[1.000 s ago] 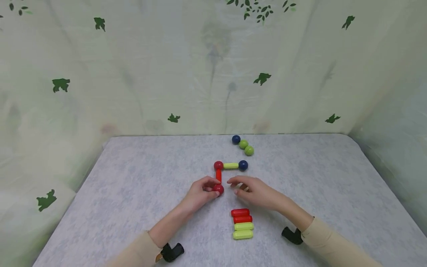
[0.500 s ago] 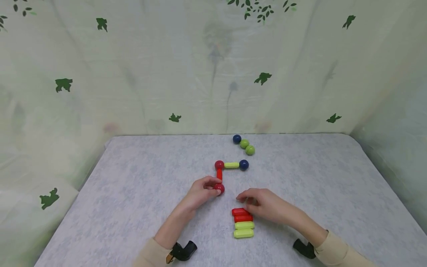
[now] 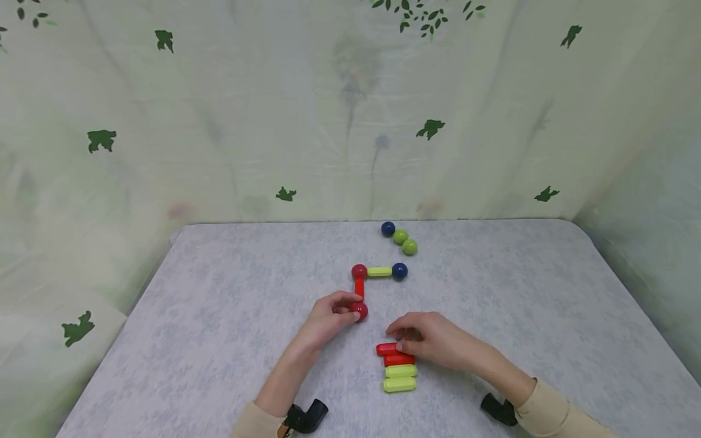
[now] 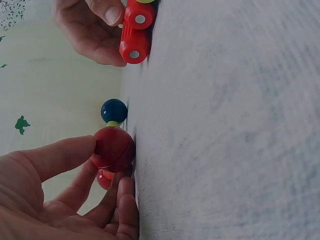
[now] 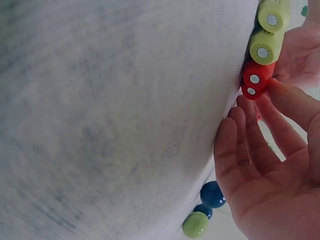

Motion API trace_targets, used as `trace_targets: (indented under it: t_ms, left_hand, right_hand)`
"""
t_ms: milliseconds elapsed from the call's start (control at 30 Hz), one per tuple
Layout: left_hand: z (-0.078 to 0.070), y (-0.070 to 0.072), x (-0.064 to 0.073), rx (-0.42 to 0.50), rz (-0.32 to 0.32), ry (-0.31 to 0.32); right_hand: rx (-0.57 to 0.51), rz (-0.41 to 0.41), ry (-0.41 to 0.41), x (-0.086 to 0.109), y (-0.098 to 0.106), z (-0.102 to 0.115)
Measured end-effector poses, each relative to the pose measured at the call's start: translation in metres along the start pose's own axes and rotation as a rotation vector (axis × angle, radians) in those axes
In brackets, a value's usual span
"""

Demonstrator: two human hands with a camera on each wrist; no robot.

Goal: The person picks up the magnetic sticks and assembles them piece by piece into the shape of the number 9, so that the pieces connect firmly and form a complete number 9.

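My left hand (image 3: 328,319) pinches the near red ball (image 3: 359,311) between thumb and fingers. From that ball a red rod (image 3: 359,288) runs away to a second red ball (image 3: 359,271). A yellow-green rod (image 3: 379,272) leads right from there to a dark blue ball (image 3: 400,271). My right hand (image 3: 438,339) has thumb and fingers on the farthest red rod (image 3: 386,349) of a stacked row. Behind my thumb lies another red rod (image 3: 398,360), then two yellow-green rods (image 3: 400,371). Silver discs show on the rod ends in the left wrist view.
At the table's back edge sit a dark blue ball (image 3: 387,229) and two green balls (image 3: 409,246). A pale curtain with green leaf shapes (image 3: 431,128) hangs behind the grey table (image 3: 219,292). Black wrist cameras (image 3: 498,409) hang below both sleeves.
My right hand has come from beside the near red ball toward me, down to the rod row. The farthest red rod has shifted slightly left. My left hand keeps its grip on the ball.
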State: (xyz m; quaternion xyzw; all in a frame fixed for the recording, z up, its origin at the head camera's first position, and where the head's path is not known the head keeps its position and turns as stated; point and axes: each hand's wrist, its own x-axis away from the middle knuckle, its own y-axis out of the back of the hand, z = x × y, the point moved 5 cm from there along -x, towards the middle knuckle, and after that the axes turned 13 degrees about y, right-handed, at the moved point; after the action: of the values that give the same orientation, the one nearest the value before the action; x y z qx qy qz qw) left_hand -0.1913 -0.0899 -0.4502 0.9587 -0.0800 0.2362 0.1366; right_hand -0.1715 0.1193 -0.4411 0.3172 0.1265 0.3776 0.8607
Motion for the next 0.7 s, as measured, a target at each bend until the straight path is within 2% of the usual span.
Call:
trace_targets:
  t_ms: [167, 467, 600, 700]
  left_hand:
    - [-0.0019, -0.0018, 0.0016, -0.022, -0.007, -0.018]
    - [-0.0019, -0.0034, 0.0026, -0.036, -0.025, -0.004]
    - [-0.002, -0.003, 0.0032, -0.032, -0.018, -0.011]
    - [-0.0017, -0.0024, 0.0037, -0.029, -0.015, -0.015]
  right_hand:
    - [-0.017, 0.014, -0.016, -0.0006, -0.0001, -0.0007]
    - [0.008, 0.031, -0.058, -0.0034, -0.0038, 0.0005]
    - [0.069, 0.041, -0.058, -0.0046, -0.0046, 0.0037]
    - [0.144, 0.065, -0.02, -0.007, -0.0054, 0.0084]
